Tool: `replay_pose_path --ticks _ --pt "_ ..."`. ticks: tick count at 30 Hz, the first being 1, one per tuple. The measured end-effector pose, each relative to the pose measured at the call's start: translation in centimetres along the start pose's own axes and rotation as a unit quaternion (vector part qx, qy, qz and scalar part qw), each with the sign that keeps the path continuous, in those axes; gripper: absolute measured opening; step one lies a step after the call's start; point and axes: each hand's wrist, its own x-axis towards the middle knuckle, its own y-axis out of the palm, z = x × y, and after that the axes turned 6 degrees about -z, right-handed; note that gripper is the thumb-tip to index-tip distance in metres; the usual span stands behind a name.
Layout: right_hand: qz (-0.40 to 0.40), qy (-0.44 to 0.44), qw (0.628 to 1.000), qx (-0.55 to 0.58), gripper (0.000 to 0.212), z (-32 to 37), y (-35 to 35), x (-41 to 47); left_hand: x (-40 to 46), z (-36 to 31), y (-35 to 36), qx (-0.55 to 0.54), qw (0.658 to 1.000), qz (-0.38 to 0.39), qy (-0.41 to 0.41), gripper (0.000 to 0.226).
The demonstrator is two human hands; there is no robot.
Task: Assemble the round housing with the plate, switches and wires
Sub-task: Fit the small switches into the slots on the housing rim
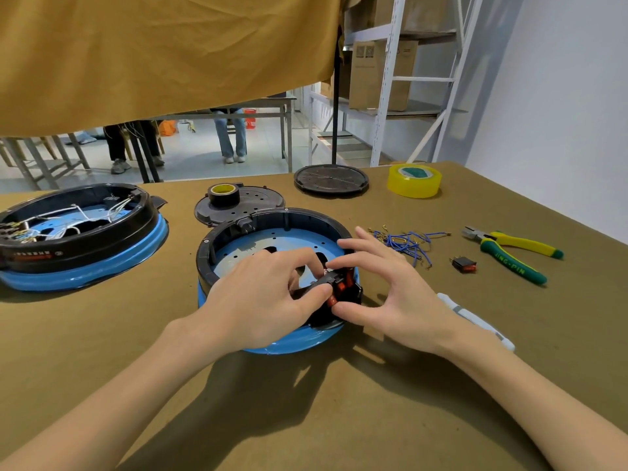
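Both hands are closed together at the near-right rim of the round housing [272,253], which sits on the brown table [339,419] directly in front of the person. The left hand [265,297] is curled over the rim, thumb and fingers pinching the black switch panel [339,294]; the right hand [390,287] pinches the same panel from the outer side, its other fingers spread. Red rocker switches [343,283] can be seen in the panel. The step in hand appears to be seating the switches in the housing wall; next, firm, even pressure is probably needed until the panel clicks home, and then wiring. Inside the housing a blue perforated plate [272,246] lies flat; no wires are seen in it yet. To the right of the housing lie loose blue wires [407,241], a spare switch [463,264] and pliers [513,253]. To the left of the housing, a second housing [78,232] holds white wires. Beyond it lie two dark round covers, one bearing a roll of black tape [224,194].
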Motion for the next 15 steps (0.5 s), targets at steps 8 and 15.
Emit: replay_pose_path --ticks 8,15 --pt "0.056 -0.006 0.998 0.043 0.041 -0.6 -0.8 2.1 -0.1 0.0 0.2 0.011 1.0 -0.022 0.005 0.022" --pt "0.051 0.0 0.997 0.053 0.039 -0.8 -0.2 2.1 -0.2 0.0 0.1 0.01 1.0 -0.021 -0.008 0.028"
